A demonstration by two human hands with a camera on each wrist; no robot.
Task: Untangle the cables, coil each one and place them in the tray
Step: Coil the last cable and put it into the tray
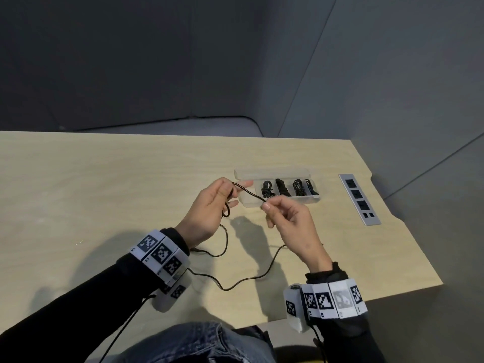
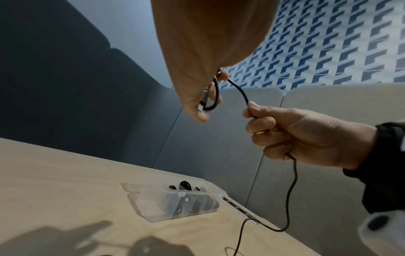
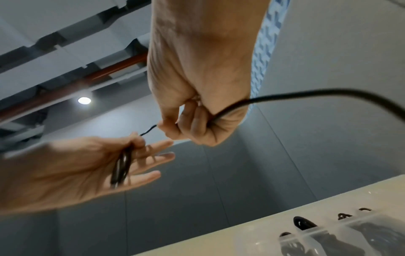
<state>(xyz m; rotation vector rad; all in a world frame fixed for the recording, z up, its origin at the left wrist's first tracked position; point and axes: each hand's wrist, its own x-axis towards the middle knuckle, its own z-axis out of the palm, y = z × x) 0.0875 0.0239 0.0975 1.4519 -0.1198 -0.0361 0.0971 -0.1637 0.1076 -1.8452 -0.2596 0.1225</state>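
A thin black cable (image 1: 250, 194) stretches between both hands above the wooden table (image 1: 104, 184). My left hand (image 1: 213, 205) holds a few small loops of it (image 2: 213, 97) between thumb and fingers, the other fingers extended (image 3: 153, 155). My right hand (image 1: 285, 218) pinches the cable (image 2: 245, 98) between thumb and forefinger, fingers curled round it (image 3: 221, 114). The rest of the cable (image 1: 235, 285) trails slack over the table toward my left wrist. Just behind my hands lies the clear divided tray (image 1: 313, 199), with coiled black cables (image 1: 267, 191) in several compartments. Its leftmost compartment (image 1: 248, 201) holds none.
A grey power socket strip (image 1: 358, 199) is set into the table at the right, near the edge. Grey padded walls (image 1: 183, 61) rise behind the table. My jeans (image 1: 199, 344) show at the near edge.
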